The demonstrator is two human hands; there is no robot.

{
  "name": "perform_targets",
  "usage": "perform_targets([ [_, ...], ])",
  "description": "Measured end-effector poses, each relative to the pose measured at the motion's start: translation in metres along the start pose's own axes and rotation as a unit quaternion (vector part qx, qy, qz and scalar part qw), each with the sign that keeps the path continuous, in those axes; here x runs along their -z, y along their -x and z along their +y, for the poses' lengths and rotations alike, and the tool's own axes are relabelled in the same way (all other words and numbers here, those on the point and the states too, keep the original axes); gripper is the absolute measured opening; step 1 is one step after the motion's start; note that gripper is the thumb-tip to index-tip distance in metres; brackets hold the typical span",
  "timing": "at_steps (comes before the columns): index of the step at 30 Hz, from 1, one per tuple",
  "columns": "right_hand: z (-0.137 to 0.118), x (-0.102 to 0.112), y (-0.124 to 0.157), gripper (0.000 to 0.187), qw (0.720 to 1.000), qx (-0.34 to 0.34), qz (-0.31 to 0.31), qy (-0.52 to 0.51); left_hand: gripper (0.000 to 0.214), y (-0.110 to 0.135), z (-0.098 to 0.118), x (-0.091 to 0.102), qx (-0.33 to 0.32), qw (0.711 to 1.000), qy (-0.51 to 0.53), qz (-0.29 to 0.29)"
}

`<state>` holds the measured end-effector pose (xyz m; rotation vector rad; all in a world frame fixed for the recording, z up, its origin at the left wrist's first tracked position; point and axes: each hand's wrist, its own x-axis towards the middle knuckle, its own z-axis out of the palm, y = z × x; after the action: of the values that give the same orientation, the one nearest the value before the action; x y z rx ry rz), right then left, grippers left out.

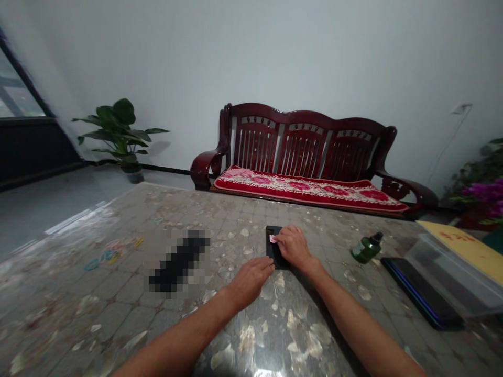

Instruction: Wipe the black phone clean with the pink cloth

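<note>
A small black phone (272,234) lies flat on the patterned table (204,314). My right hand (293,245) rests on top of it, fingers pinched on a small pink piece (272,239) pressed against the phone's face. My left hand (251,280) lies just left of and below the phone, its fingers curled and its fingertips touching the phone's lower left edge. Most of the phone's lower half is hidden under my right hand.
A green bottle (367,248) lies on its side to the right. Further right are a dark tablet (422,290), a clear plastic box (459,275) and a yellow sheet (467,246). Coloured rubber bands (110,255) lie at left. A wooden bench (306,157) stands behind.
</note>
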<state>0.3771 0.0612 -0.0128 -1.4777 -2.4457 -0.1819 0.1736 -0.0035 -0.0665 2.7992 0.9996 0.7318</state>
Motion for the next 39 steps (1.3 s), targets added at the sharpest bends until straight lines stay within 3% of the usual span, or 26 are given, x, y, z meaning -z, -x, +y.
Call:
perform_targets([
  [7,0.005,-0.003,-0.013,0.025,0.997,-0.069,0.012,0.032,0.036,-0.002,-0.001,0.001,-0.003,1.000,0.001,-0.001],
  [13,-0.004,-0.005,-0.017,0.026,1.000,-0.022,0.005,0.014,0.040,-0.002,0.001,0.003,0.004,1.000,0.002,-0.009],
  [19,0.001,-0.006,-0.025,0.026,0.994,-0.100,-0.001,0.043,0.040,-0.003,0.002,0.003,0.007,1.000,0.013,-0.012],
  [24,-0.002,-0.011,-0.030,0.027,0.998,-0.059,-0.007,0.034,0.035,-0.004,0.003,0.002,0.004,1.000,0.006,-0.009],
  [29,-0.004,-0.010,-0.035,0.029,0.993,-0.100,-0.024,0.051,0.031,-0.005,0.003,0.001,0.001,1.000,0.002,-0.006],
  [34,-0.006,-0.010,-0.038,0.028,0.997,-0.065,-0.022,0.037,0.032,-0.004,0.003,-0.001,-0.001,1.000,-0.006,-0.001],
  [39,-0.002,-0.014,-0.040,0.027,0.995,-0.087,-0.014,0.042,0.033,-0.004,0.004,0.003,-0.001,1.000,-0.003,-0.001],
])
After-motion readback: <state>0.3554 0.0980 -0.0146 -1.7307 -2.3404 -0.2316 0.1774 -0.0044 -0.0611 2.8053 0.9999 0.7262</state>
